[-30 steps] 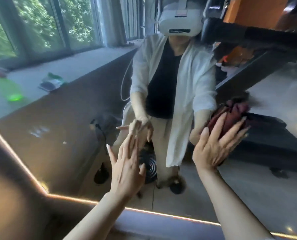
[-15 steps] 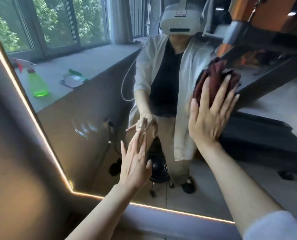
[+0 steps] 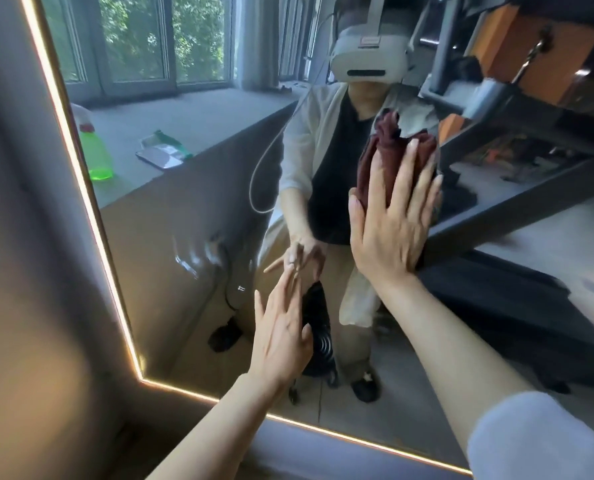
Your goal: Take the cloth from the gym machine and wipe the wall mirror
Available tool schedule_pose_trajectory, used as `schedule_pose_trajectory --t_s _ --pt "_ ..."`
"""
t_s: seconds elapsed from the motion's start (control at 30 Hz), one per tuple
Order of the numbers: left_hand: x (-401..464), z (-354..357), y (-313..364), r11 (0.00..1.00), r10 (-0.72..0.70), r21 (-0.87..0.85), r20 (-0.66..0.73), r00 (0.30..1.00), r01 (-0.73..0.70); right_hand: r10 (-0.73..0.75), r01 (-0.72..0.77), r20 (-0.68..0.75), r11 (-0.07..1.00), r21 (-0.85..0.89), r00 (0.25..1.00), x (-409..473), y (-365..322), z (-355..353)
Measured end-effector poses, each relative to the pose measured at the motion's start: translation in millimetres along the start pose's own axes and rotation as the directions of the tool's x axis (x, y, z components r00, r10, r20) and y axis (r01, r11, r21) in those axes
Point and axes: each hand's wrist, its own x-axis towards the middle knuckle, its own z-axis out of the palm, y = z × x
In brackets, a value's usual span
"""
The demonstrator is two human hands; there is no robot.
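A large wall mirror (image 3: pixel 191 237) with a lit edge fills the view. A crumpled dark red cloth (image 3: pixel 382 157) lies flat against the glass at mid height, right of centre. My right hand (image 3: pixel 389 223) presses it to the glass with straight, spread fingers. Lower down and to the left, my left hand (image 3: pixel 281 327) is flat, its fingertips touching the mirror. The glass reflects a person in a white shirt wearing a headset. Smears show on the glass left of my left hand.
The mirror's glowing frame edge (image 3: pixel 115 292) runs down the left and along the bottom. In the reflection stand a green spray bottle (image 3: pixel 94 150) on a window ledge, a dark gym machine (image 3: pixel 517 109) at upper right and a small black fan on the floor.
My right hand has slid the cloth up the mirror, from low right to about shoulder height of the reflection. The view has tilted up and left. My left hand stays on the glass.
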Motion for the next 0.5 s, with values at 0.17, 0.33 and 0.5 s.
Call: schedule_pose_trajectory --t_s 0.17,0.33,0.5 --pt "-1 -5 -21 0.999 -0.05 0.001 -0.049 0.998 0.05 -0.621 0.641 0.383 0.762 0.091 0.684 -119 -5 23" --pt "-3 -12 -45 0.984 -0.176 0.015 -0.048 0.983 0.177 -0.594 0.59 0.268 0.801 0.106 0.758 -73 -21 18" --pt "-7 -12 -49 0.978 -0.196 -0.083 -0.068 0.978 0.19 -0.312 0.311 0.08 0.95 0.022 0.947 -32 -69 33"
